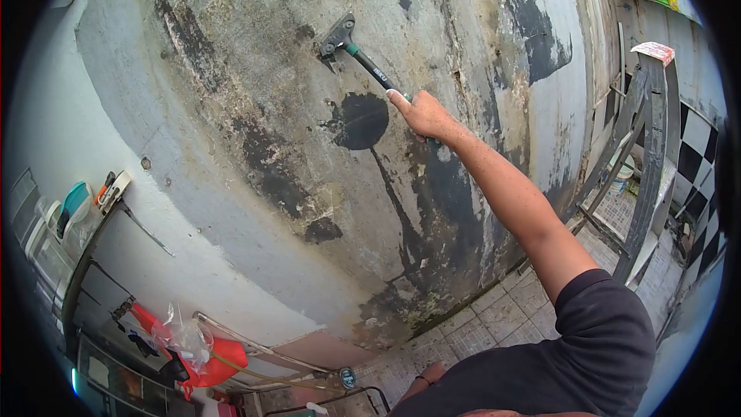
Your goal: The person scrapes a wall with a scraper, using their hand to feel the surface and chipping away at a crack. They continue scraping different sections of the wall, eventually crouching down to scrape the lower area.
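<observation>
My right hand is closed around the black and green handle of a long-handled scraper, thumb lying along the grip. The scraper's wide metal head is up against the stained wall, or very near it. Below the head, a round black patch marks the wall, with dark flaking streaks and bare grey areas around it. Low in the view, part of my left hand shows beside my dark shirt, with a dark band at the wrist; its fingers are hidden.
A folding ladder stands at the right, with a bucket behind it. On the left, a shelf bears plastic containers. Red and clear plastic bags hang below it. Grey tiles cover the floor along the wall.
</observation>
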The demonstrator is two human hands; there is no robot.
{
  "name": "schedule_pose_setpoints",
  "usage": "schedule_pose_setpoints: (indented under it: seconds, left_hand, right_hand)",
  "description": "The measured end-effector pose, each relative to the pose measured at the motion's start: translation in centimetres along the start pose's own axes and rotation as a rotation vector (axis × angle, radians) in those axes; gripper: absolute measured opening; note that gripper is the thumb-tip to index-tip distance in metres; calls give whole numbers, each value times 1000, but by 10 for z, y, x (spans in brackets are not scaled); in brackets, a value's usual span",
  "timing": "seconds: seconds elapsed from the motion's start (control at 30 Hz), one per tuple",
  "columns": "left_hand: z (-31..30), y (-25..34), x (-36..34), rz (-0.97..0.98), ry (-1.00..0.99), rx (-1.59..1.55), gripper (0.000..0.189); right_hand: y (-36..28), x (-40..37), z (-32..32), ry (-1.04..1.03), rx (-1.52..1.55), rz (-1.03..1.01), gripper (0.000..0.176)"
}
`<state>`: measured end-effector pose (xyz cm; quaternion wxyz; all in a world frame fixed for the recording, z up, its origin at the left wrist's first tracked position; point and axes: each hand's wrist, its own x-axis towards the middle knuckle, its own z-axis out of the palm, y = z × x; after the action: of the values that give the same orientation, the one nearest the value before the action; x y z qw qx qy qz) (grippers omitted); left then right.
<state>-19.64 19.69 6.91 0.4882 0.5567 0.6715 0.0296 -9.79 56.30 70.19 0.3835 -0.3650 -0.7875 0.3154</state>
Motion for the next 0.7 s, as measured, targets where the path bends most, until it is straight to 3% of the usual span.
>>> schedule_pose_setpoints:
  seconds: [0.17,0.27,0.33,0.43,0.53,0.7]
  left_hand:
    - [-4,17,3,-32,63,-48,83]
    - [4,8,-8,-22,12,-46,85]
    - [-17,38,-44,-97,-65,-6,86]
    - [7,-20,-5,-17,-33,-39,86]
    - [-1,-10,-17,3,-42,-25,83]
    - [-30,27,-47,41,71,-8,79]
  right_hand:
    - [-5,-5,-17,8,-152,6,80]
    - [-6,-11,-20,-19,-182,20,78]
    - [-4,-18,-15,-11,-198,8,78]
    - [-20,-16,-21,43,-201,37,77]
    - [-11,-22,-9,-45,-37,-30,72]
    - [23,-57,56,48,156,-68,57]
